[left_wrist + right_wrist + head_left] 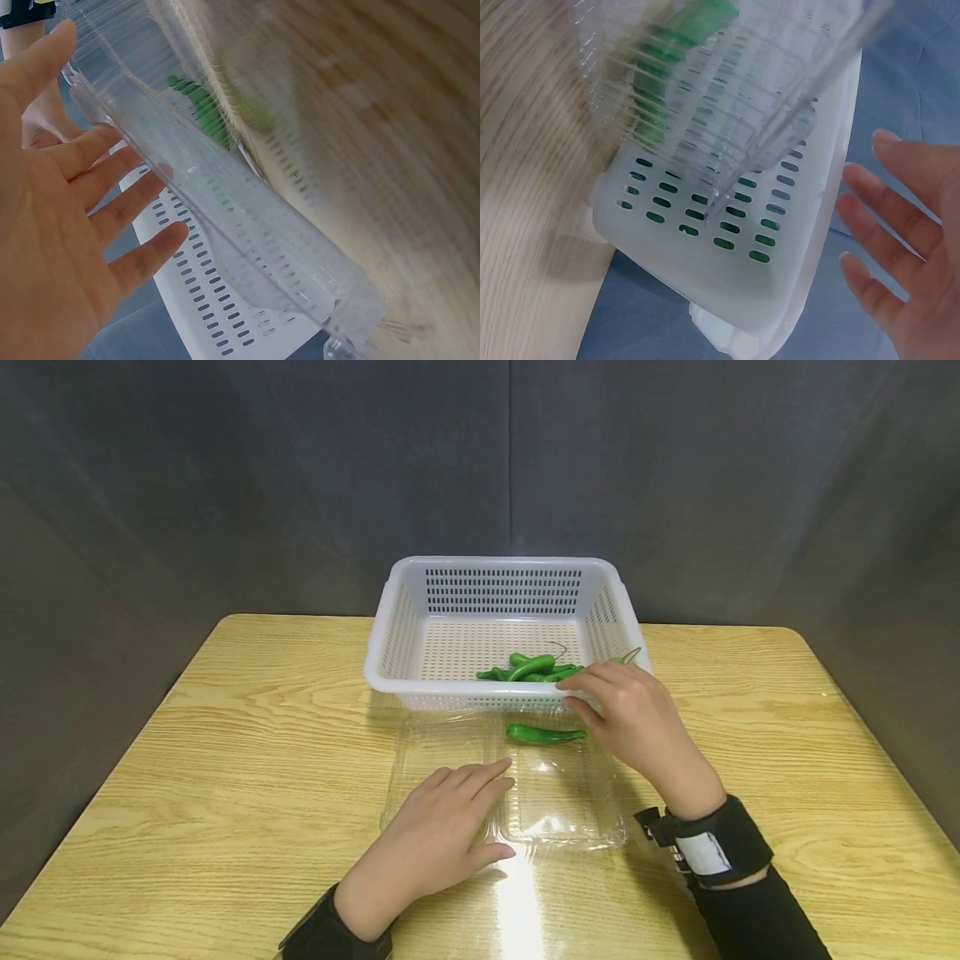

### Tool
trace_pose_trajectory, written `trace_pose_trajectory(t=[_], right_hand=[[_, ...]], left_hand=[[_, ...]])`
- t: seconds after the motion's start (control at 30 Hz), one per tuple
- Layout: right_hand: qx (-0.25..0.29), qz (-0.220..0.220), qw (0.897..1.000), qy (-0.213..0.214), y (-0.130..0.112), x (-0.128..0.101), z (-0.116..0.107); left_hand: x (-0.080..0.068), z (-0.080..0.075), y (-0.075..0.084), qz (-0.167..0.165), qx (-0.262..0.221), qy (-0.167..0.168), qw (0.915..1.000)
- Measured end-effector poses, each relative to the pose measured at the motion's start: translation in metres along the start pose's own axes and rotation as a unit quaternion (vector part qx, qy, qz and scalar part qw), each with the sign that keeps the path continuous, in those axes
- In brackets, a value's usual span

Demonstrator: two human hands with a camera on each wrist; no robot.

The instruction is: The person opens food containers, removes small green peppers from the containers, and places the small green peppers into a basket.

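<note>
A clear plastic clamshell box (562,802) lies open on the wooden table, just in front of a white slotted basket (420,687). One green pepper (542,734) lies in the box's right half. Several more green peppers (528,667) are piled in the basket's front right corner. My left hand (480,810) lies flat on the box's left half with straight fingers. My right hand (581,693) hovers at the basket's front rim, fingertips close to the piled peppers, holding nothing. In the right wrist view, the right hand's fingers (900,247) are spread beside the basket wall (727,262).
The wooden table (225,760) has bare surface to the left and right of the basket and box. A dark cloth backdrop hangs behind the table. The left wrist view shows the left hand (67,195) against the clear box (225,210).
</note>
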State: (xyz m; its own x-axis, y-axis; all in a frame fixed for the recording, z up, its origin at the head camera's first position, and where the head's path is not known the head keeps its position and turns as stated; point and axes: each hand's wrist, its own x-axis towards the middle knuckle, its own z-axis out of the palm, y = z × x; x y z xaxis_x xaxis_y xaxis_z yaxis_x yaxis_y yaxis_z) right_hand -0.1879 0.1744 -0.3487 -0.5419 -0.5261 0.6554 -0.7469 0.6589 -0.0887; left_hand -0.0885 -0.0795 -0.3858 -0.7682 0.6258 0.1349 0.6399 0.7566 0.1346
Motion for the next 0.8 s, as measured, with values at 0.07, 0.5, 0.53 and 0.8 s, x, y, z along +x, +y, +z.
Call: trace_pose_trajectory(t=[0.07,0.5,0.53,0.8], right_hand=[[0.001,-0.004,1.000,0.003,-0.0005,0.0003,-0.0002],[0.020,-0.033,0.999,-0.026,-0.0054,0.0013,0.0024],[0.020,-0.035,0.999,-0.028,-0.0058,0.0012,0.0027],[0.025,-0.038,0.998,-0.036,-0.0081,0.0014,0.0046]], left_hand=[[-0.0001,-0.0003,0.0002,0.000,0.001,-0.002,1.0000],[-0.0004,-0.0009,0.0001,-0.002,0.001,-0.007,1.0000],[-0.0004,-0.0010,0.0001,-0.002,0.001,-0.007,1.0000],[-0.0003,-0.0010,-0.0001,-0.003,-0.004,-0.010,0.9999]])
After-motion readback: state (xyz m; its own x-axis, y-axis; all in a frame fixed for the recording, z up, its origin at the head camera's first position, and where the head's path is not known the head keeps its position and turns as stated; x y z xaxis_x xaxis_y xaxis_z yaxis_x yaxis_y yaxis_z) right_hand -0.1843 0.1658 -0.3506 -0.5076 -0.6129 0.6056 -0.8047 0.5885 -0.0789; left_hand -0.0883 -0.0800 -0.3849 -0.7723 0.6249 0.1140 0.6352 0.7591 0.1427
